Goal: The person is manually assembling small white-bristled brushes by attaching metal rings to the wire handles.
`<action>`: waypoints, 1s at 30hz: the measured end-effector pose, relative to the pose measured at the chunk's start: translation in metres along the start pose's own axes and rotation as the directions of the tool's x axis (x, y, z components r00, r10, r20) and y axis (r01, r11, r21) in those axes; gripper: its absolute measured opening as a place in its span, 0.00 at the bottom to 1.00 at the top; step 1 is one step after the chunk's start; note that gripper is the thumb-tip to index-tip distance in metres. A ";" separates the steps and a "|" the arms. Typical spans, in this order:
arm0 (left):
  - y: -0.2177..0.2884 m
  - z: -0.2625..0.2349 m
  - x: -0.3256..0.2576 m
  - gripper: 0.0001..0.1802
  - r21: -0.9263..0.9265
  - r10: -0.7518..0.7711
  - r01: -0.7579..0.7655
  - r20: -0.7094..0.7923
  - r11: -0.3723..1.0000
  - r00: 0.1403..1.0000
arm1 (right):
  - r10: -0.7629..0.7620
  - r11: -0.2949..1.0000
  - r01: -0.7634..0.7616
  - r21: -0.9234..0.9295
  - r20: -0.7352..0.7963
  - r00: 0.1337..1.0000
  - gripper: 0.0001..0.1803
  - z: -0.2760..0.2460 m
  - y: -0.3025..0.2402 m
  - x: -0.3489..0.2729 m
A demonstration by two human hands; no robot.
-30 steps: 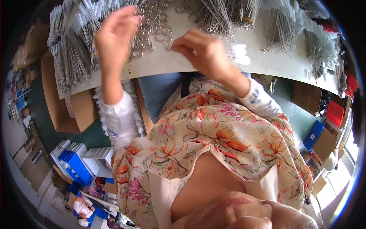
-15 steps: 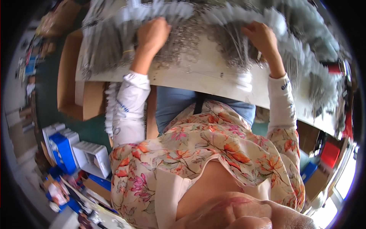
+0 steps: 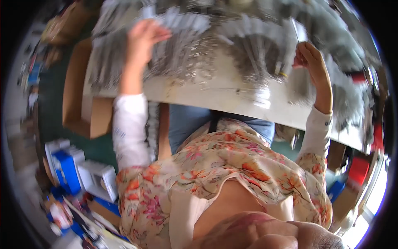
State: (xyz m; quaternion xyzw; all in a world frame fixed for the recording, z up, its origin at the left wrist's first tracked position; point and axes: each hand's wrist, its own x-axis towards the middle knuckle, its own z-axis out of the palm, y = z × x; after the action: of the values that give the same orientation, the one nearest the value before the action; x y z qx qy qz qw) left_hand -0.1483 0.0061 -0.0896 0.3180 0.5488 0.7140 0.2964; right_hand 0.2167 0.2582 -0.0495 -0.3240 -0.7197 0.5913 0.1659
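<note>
Across the pale table (image 3: 232, 97), bundled metal rods (image 3: 182, 45) are lying unsorted while your left hand (image 3: 143, 39) is resting spread at eleven o'clock and your right hand (image 3: 309, 58) is pinching one rod (image 3: 295, 35) at one o'clock.

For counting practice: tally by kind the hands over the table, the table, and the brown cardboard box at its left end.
Hands: 2, left hand and right hand
White table: 1
Brown cardboard box: 1
Total: 4

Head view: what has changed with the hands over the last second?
Both hands spread apart: the left hand moved out left onto the fanned grey metal pins, and the right hand swung out right, its fingers pinching a thin pin. The pin heaps and the white table stayed put.
</note>
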 end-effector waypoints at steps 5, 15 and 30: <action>0.024 -0.172 0.019 0.20 0.706 0.113 0.194 -0.363 0.681 0.925 | -0.225 0.959 0.096 -0.268 -0.506 0.833 0.10 -0.090 0.037 -0.042; -0.015 -0.223 0.013 0.08 0.735 -0.186 0.484 -0.454 0.476 0.872 | -0.211 0.622 -0.436 -0.650 -0.676 0.706 0.12 -0.110 0.081 -0.059; 0.018 -0.243 0.025 0.12 0.836 0.301 0.087 -0.290 0.543 0.908 | -0.417 0.909 0.173 -0.380 -0.843 0.340 0.09 -0.199 0.065 -0.068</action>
State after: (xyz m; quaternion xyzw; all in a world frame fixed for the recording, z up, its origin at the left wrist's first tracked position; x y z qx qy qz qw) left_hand -0.3544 -0.1234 -0.1166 0.3004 0.8479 0.4333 -0.0548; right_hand 0.4083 0.3666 -0.0535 -0.4725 -0.6183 0.1920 0.5980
